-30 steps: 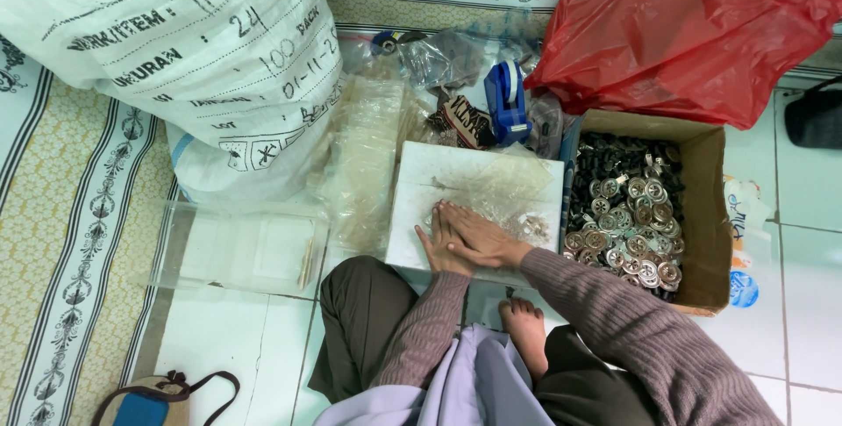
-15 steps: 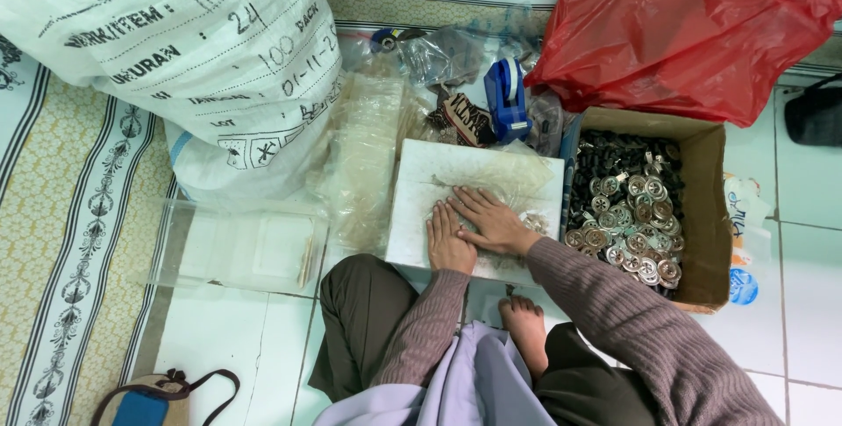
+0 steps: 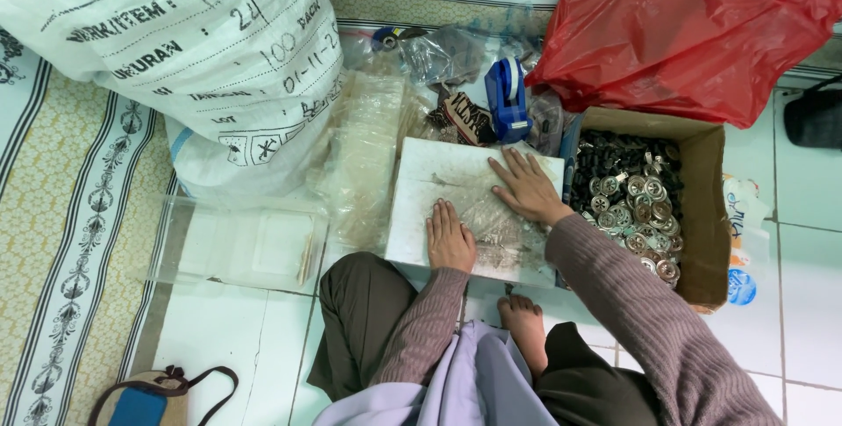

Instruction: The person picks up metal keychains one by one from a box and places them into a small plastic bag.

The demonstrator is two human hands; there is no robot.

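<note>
I sit on the floor with a white board (image 3: pixel 430 189) in front of my knees. A small clear plastic bag (image 3: pixel 487 224) lies flat on the board. My left hand (image 3: pixel 450 237) presses palm down on the bag's near end, fingers together. My right hand (image 3: pixel 526 185) lies flat on the board just beyond it, fingers spread, touching the bag's far edge. Neither hand grips anything.
A cardboard box (image 3: pixel 706 207) of round metal pieces stands to the right. A red plastic bag (image 3: pixel 684 40) lies behind it. A blue tape dispenser (image 3: pixel 507 97), a stack of clear bags (image 3: pixel 368 145), a big white sack (image 3: pixel 175 49) and a clear tray (image 3: pixel 237 246) lie to the left.
Both hands were bunched together over the bag a second ago. The right hand has slid away up the board and both palms now lie flat.
</note>
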